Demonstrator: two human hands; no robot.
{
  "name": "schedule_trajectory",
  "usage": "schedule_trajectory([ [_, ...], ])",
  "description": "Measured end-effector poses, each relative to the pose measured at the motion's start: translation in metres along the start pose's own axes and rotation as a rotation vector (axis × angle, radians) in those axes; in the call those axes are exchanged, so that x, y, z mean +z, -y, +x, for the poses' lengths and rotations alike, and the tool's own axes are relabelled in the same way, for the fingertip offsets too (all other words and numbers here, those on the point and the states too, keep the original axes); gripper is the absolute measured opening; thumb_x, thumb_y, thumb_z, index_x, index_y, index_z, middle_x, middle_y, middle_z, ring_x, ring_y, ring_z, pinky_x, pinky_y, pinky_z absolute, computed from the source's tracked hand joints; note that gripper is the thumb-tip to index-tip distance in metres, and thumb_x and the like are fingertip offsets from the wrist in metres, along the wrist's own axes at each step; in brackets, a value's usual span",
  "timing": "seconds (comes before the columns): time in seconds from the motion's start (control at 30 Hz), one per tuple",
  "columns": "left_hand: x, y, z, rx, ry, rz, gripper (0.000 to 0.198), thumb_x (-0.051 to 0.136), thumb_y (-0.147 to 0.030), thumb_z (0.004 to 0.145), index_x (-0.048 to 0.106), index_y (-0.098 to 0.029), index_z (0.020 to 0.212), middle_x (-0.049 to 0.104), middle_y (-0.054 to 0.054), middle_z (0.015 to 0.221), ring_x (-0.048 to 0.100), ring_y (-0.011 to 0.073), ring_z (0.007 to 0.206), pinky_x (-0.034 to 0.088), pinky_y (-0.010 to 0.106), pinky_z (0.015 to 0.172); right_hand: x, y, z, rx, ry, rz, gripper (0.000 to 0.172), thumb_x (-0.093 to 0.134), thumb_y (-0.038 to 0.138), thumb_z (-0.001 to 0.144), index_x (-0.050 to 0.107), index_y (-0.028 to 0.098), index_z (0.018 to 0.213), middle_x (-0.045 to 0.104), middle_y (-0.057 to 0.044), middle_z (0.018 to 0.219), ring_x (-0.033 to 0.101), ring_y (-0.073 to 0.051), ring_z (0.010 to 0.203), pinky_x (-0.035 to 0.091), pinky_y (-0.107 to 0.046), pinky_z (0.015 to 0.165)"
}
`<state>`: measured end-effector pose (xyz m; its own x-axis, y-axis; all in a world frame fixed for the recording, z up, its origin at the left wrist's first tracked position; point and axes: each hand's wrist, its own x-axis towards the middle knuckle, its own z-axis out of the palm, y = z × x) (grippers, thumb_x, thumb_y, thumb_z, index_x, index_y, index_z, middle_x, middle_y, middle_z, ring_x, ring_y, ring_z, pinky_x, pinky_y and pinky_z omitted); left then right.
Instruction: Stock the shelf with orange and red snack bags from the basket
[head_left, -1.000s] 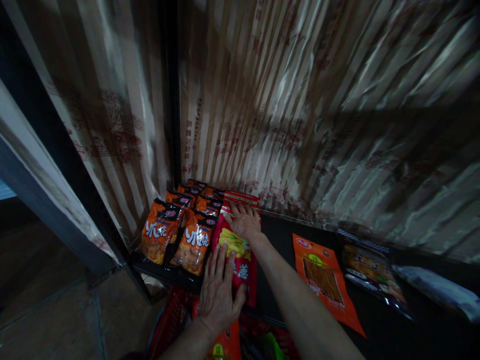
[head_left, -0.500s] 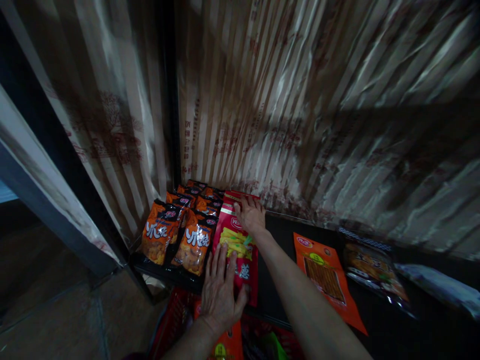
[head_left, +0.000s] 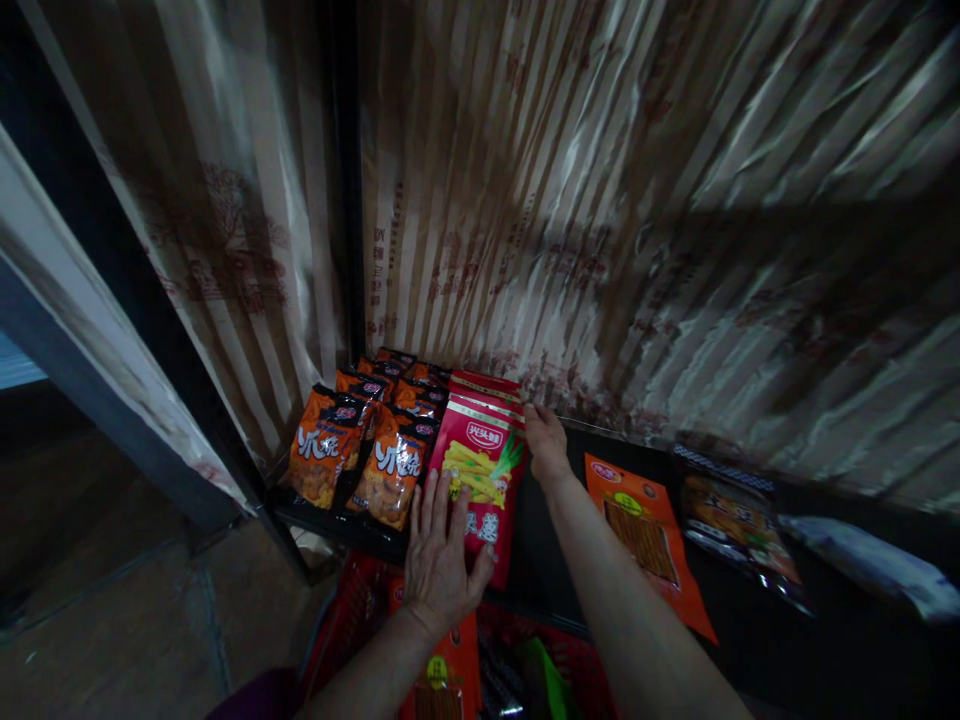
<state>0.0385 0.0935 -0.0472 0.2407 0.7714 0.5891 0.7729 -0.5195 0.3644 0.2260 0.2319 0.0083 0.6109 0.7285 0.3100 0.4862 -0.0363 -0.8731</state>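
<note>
A red snack bag [head_left: 480,445] with yellow sticks and green onion printed on it lies on the black shelf, with more red bag tops showing behind its upper edge. My left hand [head_left: 442,550] rests flat on its lower left part, fingers stretched out. At the bag's upper right edge, my right hand [head_left: 546,442] has its fingers drawn together on the edge; part of the grip is hidden. Close by on the left stand several orange and black snack bags [head_left: 390,468], grouped in two columns.
To the right lie a flat orange packet [head_left: 645,540], a dark clear-fronted packet [head_left: 739,530] and a pale packet [head_left: 870,565]. Below the shelf's front edge is a red basket [head_left: 345,610] holding another orange packet [head_left: 446,670]. Wrinkled printed sheeting [head_left: 480,200] covers the back.
My right hand has moved from the top of the red bag to its right edge, uncovering the logo. More red bag tops show behind it. My left hand stays on the bag.
</note>
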Motion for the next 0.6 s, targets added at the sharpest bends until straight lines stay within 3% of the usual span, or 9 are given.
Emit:
schedule_trajectory([
  [0.17,0.0,-0.001,0.0,0.006,-0.002,0.004,0.069,0.055,-0.03,0.08,0.03,-0.01,0.141,0.02,0.018,0.152,0.01,0.0328,0.142,0.026,0.056,0.11,-0.026,0.007,-0.073,0.114,-0.063,0.072,0.064,0.036,0.057,0.084,0.045,0.015,0.131,0.055,-0.013,0.129,0.054,-0.024,0.116,0.041,-0.036,0.096],
  [0.33,-0.001,0.0,-0.003,-0.006,0.003,-0.022,0.068,0.054,-0.027,0.079,0.03,-0.009,0.14,0.02,0.018,0.153,0.009,0.0318,0.142,0.024,0.055,0.111,-0.041,0.01,-0.14,0.174,0.06,0.11,0.074,0.042,0.06,0.081,0.032,0.016,0.14,0.039,-0.015,0.144,0.039,-0.026,0.131,0.034,-0.038,0.105],
  [0.47,-0.003,0.002,-0.002,0.01,0.021,-0.037,0.068,0.052,-0.025,0.079,0.029,-0.01,0.141,0.019,0.017,0.153,0.008,0.0307,0.143,0.024,0.055,0.112,-0.033,0.002,-0.161,0.174,0.153,0.06,0.082,0.041,0.062,0.08,0.024,0.013,0.144,0.037,-0.018,0.144,0.038,-0.029,0.132,0.031,-0.043,0.106],
  [0.6,-0.004,0.003,-0.001,0.014,0.046,-0.049,0.069,0.052,-0.024,0.078,0.029,-0.01,0.141,0.017,0.017,0.153,0.008,0.0304,0.143,0.022,0.055,0.112,-0.026,-0.003,-0.165,0.106,0.142,-0.057,0.081,0.042,0.061,0.079,0.026,0.014,0.143,0.041,-0.018,0.142,0.039,-0.03,0.131,0.03,-0.044,0.106],
])
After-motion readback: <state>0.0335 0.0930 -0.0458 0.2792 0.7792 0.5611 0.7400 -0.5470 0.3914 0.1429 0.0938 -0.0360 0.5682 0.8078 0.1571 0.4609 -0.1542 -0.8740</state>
